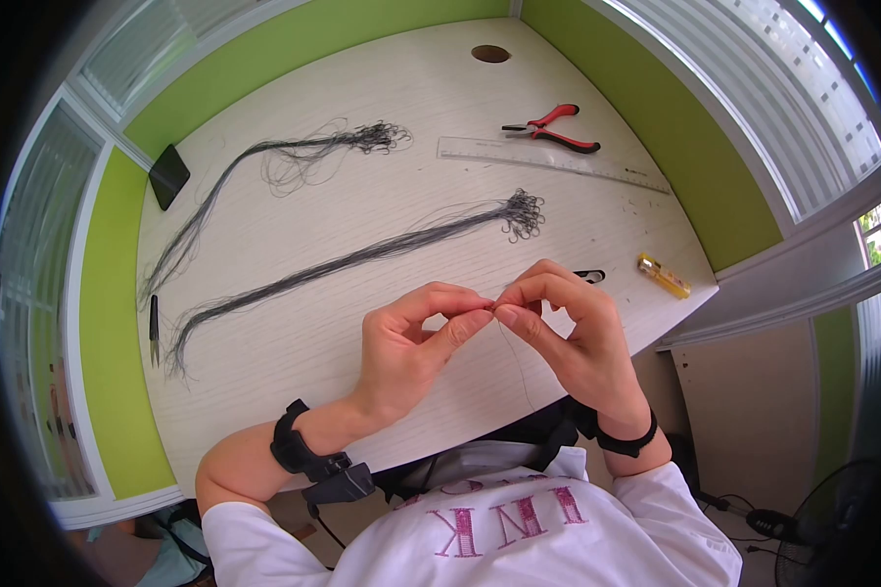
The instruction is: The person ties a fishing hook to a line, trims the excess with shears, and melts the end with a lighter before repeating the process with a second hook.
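My left hand (401,344) and my right hand (579,328) meet fingertip to fingertip above the near part of the table, both closed in a pinch. A thin dark fishing line (517,360) hangs down from between them, closest to my right thumb. Whatever else the fingertips grip is too small and covered to make out. Beyond my hands lies a bundle of fish hooks (524,215) with long dark lines (352,256) trailing left. Partly hidden behind my right hand is a small black tool (589,277), perhaps thread snips.
A second hook bundle (380,137) with loosely looped lines lies farther back. Red-handled pliers (556,129), a clear ruler (548,159) and a yellow lighter (664,277) are on the right. Black tweezers (154,331) lie at the left edge; green partitions (313,61) enclose the table.
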Demonstrator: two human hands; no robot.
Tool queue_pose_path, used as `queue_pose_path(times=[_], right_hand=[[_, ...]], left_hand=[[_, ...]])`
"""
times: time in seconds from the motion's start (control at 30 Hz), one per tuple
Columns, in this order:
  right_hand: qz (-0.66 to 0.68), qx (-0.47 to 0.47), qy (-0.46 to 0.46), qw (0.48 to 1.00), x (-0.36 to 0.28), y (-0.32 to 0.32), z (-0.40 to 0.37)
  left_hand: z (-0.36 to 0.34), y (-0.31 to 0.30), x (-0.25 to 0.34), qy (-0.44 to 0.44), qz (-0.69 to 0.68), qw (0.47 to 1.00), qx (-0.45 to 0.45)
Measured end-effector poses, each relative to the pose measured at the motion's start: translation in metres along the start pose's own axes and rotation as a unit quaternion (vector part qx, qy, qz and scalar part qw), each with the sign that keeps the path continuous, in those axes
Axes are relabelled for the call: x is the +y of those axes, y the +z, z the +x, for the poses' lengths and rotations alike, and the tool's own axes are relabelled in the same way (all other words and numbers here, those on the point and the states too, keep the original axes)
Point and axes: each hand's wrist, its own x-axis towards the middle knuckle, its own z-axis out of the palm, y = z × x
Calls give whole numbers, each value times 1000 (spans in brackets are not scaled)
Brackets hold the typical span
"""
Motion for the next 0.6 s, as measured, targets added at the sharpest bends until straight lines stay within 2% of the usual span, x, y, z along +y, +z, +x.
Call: queue_pose_path(times=[0.27,0.37,0.47,0.6], right_hand=[[28,28,13,999,3,7,-4],[10,51,-9,999,8,10,-5],[-1,55,-17,998,9,9,-7],[28,21,3,999,10,3,-8]], left_hand=[[1,0,-2,8,-4,1000,7],[1,0,1,2,-8,1000,8],[1,1,6,-51,-7,999,-18],[3,-1,4,-44,29,998,-30]])
